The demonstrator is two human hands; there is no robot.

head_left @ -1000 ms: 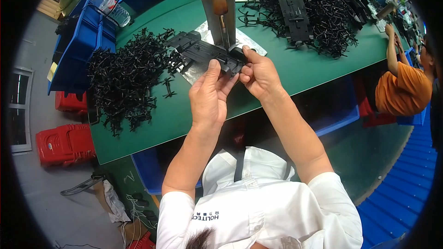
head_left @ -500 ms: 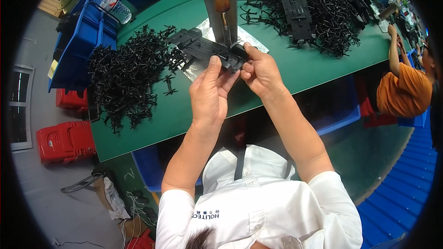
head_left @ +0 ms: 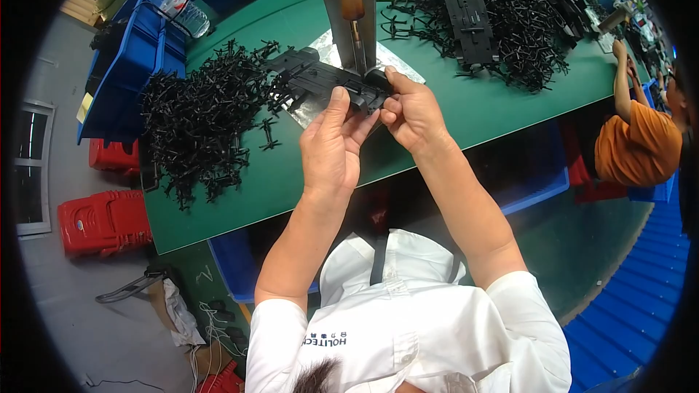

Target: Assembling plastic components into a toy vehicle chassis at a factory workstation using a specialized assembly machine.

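Observation:
Both my hands grip a long black plastic tray-like part, tilted in front of an upright machine with a metal rod. My left hand holds its near edge, thumb on top and fingers underneath. At its right end, my right hand pinches it between thumb and curled fingers. The rod's lower tip stands close behind the right end of the part; whether they touch I cannot tell. Under the part lies a silvery sheet on the green table.
Left of my hands is a heap of small black branching plastic pieces. Another heap lies at the far right, with a similar long black part on it. A clear bottle leans by blue bins. A person in orange works at right.

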